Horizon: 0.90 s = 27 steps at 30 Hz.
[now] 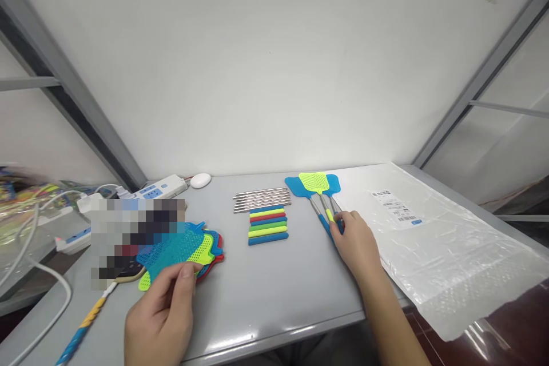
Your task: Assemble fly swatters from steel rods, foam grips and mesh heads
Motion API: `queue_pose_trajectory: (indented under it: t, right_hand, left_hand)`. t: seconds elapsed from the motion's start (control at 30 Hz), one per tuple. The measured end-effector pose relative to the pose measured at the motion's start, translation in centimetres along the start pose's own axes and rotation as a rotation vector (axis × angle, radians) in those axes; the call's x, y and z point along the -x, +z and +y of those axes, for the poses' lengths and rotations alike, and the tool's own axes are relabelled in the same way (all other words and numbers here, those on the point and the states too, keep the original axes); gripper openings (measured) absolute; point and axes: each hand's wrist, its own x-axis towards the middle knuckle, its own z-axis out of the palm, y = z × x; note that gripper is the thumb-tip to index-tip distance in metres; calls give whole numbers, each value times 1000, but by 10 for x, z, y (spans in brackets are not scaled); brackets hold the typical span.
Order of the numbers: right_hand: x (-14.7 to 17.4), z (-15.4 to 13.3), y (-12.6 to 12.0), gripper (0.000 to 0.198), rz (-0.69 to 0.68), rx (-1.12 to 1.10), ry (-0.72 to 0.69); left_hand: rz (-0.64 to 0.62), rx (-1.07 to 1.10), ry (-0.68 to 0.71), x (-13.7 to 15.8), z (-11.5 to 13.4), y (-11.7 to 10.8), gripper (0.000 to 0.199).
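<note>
My left hand [160,314] is closed, thumb and forefinger pinched at the near edge of a stack of loose fly swatter heads. A blue mesh head [171,249] lies uppermost, with yellow-green, blue and red ones showing beneath. On the right, my right hand [358,243] has its fingers closed around the handle of a blue fly swatter [333,183]. Beside it lie a yellow-green fly swatter [315,182] and another blue fly swatter [295,186], their handles partly behind my hand. Several metal rods [262,200] and coloured handle grips [268,227] are lined up mid-table.
A white plastic mailing bag [446,257] with a label covers the table's right side and hangs over its front edge. Power strips [156,190], white cables [66,291] and a white mouse [200,180] occupy the left. A pale wall [274,68] rises behind.
</note>
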Motion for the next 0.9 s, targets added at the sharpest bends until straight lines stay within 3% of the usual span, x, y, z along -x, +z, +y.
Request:
queue_pose_trajectory:
  t: [0.33, 0.53, 0.7, 0.83, 0.9]
  right_hand:
    - [26, 3, 15, 44, 241, -129, -171]
    - [54, -19, 21, 43, 122, -61, -341]
    - [69, -34, 31, 37, 93, 17, -452]
    - [65, -49, 31, 36, 82, -1, -545]
    - [54, -61, 23, 35, 47, -10, -634]
  left_hand:
    - [-27, 32, 66, 0, 4, 1, 33]
    - [-30, -12, 208, 3, 12, 3, 23]
    - [-7, 22, 226, 8, 15, 2, 18]
    - [-134, -69, 376, 15, 28, 14, 13]
    - [-289, -126, 475, 16, 39, 28, 15]
